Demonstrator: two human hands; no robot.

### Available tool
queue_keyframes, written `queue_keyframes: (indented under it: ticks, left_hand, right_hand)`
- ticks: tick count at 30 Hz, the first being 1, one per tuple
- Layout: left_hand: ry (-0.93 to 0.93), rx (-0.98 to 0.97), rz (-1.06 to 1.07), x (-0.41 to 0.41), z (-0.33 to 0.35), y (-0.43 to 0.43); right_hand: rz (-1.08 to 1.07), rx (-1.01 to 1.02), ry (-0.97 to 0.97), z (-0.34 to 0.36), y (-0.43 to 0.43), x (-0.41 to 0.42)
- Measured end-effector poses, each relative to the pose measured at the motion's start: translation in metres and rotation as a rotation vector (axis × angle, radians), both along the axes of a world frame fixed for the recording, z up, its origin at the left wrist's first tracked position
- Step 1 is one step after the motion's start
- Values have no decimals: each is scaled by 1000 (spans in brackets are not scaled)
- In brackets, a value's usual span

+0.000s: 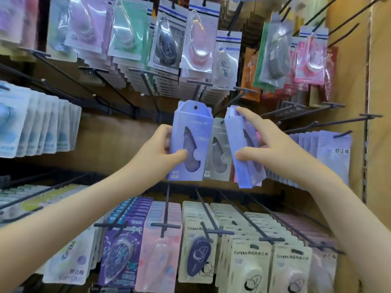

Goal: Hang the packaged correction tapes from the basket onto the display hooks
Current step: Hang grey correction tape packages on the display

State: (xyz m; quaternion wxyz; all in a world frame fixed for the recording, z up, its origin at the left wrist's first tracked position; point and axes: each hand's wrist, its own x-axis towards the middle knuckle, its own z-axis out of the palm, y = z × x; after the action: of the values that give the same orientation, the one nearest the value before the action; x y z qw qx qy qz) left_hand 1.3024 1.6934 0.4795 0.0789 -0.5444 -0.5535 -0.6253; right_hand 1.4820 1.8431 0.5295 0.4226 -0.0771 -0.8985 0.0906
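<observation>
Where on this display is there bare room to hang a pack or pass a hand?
Free: the bare black hooks right of the right hand, above the pale lavender packs; also the brown backboard between the light blue packs and the left hand. Crowded: the cream Campus rows below.

Lilac box [186,142]: upright, front to camera, round hang hole at top centre with nothing through it, teardrop window showing purple dispenser, "5" at lower left. Gripped at left edge by left hand [163,149], thumb on front.

Second lilac box [241,149]: same kind, turned side-on, tilted, pinched by right hand [264,144], index finger at top.

Grey box [219,153]: between the two, behind, partly hidden.

Black hook [200,84]: T-shaped end just above first box.
</observation>
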Motion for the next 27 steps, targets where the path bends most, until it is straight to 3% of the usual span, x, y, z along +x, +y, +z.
queue_keyframes:
  ticks: [7, 15, 20, 23, 27]
  left_hand:
    - [41, 31, -12, -2, 0, 5]
    - [31, 9, 18, -8, -2, -3]
    - [-10, -14, -45, -6, -7, -7]
    - [11, -36, -129, 3, -9, -6]
    - [36, -76, -241, 24, -2, 7]
  right_hand:
    - [-336, 274, 19, -24, -11, -14]
    - [-329, 61, -24, -20, -3, -59]
    - [-421, 135, 15, -25, -3, -56]
    - [-253, 205, 284, -34, -9, -40]
    - [216, -66, 364, -37, -21, -24]
